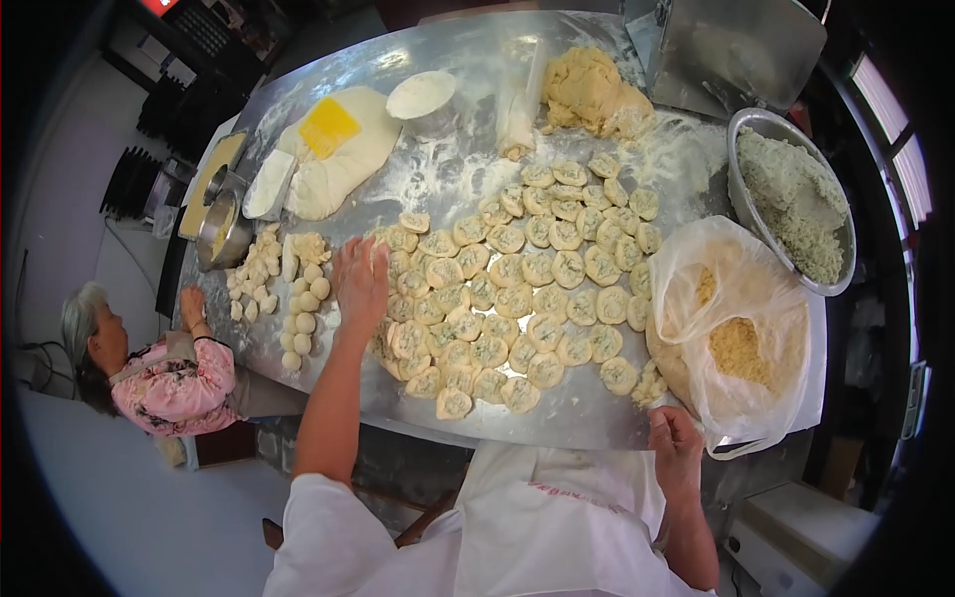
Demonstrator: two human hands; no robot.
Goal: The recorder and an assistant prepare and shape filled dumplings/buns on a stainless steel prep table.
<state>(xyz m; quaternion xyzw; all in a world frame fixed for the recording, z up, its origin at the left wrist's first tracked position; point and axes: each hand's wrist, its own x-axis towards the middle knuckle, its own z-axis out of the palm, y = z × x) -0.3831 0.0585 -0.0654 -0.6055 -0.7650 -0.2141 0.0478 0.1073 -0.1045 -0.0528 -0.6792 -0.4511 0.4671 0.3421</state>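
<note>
My left hand [361, 280] reaches over the metal table, palm down, between a cluster of small dough balls [305, 302] and the left edge of many flattened dough rounds [515, 298] topped with a pale, green-flecked filling. Whether it touches a round is not clear. At the table's front edge my right hand [675, 436] is held with curled fingers, beside a plastic bag [735, 336] of yellowish crumbly material. Small dough scraps [649, 386] lie just above it. Whether its fingers hold anything cannot be made out.
A person [164, 366] stands at the table's left end. Around the rounds are a large dough slab [343, 157] with a yellow scraper [328, 127], a flour container [422, 101], a dough roll [515, 119], a yellowish dough mass [593, 89] and a metal bowl of green-flecked filling [791, 201].
</note>
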